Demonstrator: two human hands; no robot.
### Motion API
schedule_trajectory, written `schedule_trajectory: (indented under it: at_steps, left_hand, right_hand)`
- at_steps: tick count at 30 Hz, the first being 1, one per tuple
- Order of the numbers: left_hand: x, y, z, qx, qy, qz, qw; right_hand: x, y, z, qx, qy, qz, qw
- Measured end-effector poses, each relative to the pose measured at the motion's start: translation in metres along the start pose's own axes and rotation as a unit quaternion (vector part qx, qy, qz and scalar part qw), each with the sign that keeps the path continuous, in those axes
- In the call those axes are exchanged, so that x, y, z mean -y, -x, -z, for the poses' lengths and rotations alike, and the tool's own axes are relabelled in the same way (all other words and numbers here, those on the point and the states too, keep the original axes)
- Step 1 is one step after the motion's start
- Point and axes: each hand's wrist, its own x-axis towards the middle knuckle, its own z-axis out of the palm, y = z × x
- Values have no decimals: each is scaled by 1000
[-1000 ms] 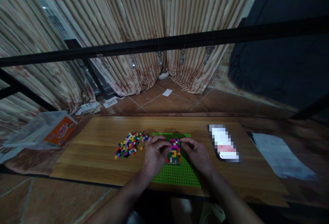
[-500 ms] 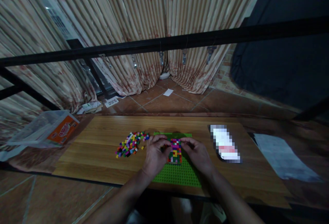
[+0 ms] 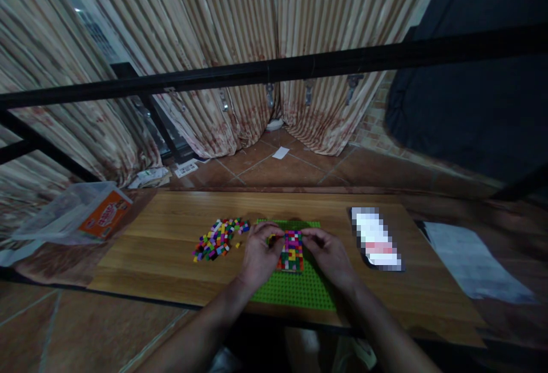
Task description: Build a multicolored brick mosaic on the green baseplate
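A block of small multicoloured toy bricks (image 3: 293,253) sits on a green studded baseplate (image 3: 291,295) at the middle of the table. My left hand (image 3: 262,253) lies along the left side of the block, its fingers curled toward the thumb. A bit of yellow shows between them, too small to name. At the upper right corner of the block, my right hand (image 3: 327,252) has its thumb and fingertips pinched together. What these fingertips grip, if anything, is hidden. Left of the baseplate spreads a pile of loose toy bricks (image 3: 219,239).
A phone (image 3: 372,236) with a blurred screen lies right of the baseplate on the wooden table (image 3: 145,247). Beyond the table's right end is a white sheet (image 3: 475,261). A clear plastic box (image 3: 64,216) with an orange label stands at the left. A dark bar (image 3: 240,73) crosses ahead.
My left fingers have closed toward the thumb at the block's left edge, narrowing the gap between them. My right hand stays pinched at the block's upper right corner.
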Motion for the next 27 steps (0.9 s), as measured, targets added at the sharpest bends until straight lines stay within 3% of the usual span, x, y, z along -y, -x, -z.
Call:
schedule_trajectory:
  at_steps: [27]
  left_hand:
    - [7,-2,-9,7,74,18,997]
  right_hand:
    - [-3,-1,-2,2,2,-8,1000]
